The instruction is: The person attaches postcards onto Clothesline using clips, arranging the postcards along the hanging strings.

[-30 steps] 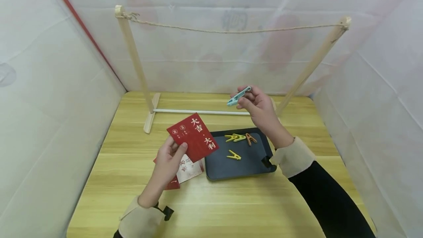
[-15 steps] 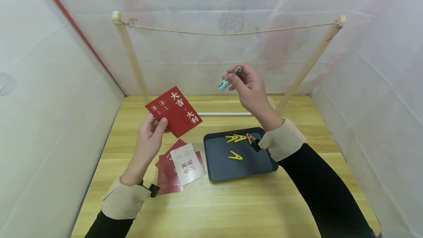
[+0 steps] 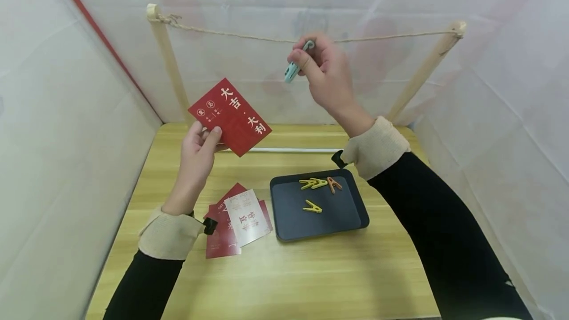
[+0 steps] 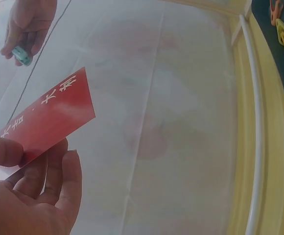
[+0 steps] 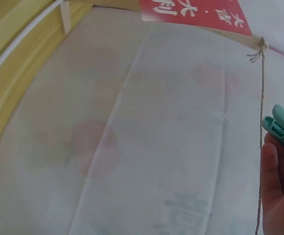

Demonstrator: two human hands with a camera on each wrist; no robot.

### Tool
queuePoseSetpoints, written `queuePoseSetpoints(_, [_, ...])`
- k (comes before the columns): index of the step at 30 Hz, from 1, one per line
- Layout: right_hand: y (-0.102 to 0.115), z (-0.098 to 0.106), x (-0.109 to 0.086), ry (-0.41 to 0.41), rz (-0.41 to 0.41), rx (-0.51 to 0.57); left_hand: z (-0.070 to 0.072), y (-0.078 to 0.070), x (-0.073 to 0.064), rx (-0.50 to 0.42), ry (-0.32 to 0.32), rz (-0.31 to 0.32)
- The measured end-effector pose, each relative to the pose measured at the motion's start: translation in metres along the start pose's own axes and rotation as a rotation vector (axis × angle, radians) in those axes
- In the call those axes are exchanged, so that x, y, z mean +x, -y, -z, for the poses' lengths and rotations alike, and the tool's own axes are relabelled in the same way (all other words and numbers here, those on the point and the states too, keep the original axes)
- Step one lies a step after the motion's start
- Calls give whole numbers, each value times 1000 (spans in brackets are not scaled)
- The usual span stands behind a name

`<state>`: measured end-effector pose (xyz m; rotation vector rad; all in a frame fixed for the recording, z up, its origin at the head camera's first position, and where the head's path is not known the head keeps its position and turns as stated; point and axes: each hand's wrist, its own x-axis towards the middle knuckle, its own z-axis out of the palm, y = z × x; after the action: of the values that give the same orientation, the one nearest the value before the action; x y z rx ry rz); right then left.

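Observation:
My left hand (image 3: 198,149) pinches a red card (image 3: 235,117) with white Chinese characters by its lower left corner, thumb in front and fingers behind. The card is held tilted, below the left half of a twine line (image 3: 240,35). Up by the middle of the twine, my right hand (image 3: 326,70) holds a light blue clothespin (image 3: 294,65) between thumb and fingers, its tip angled down to the left. In the right wrist view the clothespin (image 5: 281,128) appears beside the twine. The left wrist view shows the card (image 4: 63,115) near my thumb and fingers.
Two wooden posts (image 3: 169,63) carry the twine, with a white rod (image 3: 293,150) low between them. A dark tray (image 3: 284,228) holds several yellow and orange clothespins (image 3: 313,206). Left of it, red and white cards (image 3: 249,217) lie overlapping on the wooden table (image 3: 311,280).
Both hands have risen toward the twine, the left also shifting left with the red card. My right hand has lifted the blue clothespin from low near the rod to the twine's height in view.

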<state>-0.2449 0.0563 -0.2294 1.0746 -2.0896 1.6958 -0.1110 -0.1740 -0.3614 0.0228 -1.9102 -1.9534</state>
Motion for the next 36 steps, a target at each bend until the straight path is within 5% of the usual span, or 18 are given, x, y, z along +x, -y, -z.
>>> queuePoseSetpoints(5, [-8,-1,18,-18,23,-56,-4,1,7,-7,-8,3])
queuePoseSetpoints(15, [10,-3,47,-141,82,-84,-23,-7,30,-2,-53,42])
queuePoseSetpoints(18, [12,-2,51,-163,45,-99,-30,-9,39,-5,-41,44])
queuePoseSetpoints(26, [11,-9,59,-105,-67,-25,-41,-8,52,-35,-51,70])
queuePoseSetpoints(36, [20,-38,63,-31,-158,-49,-33,-7,60,-10,-75,75])
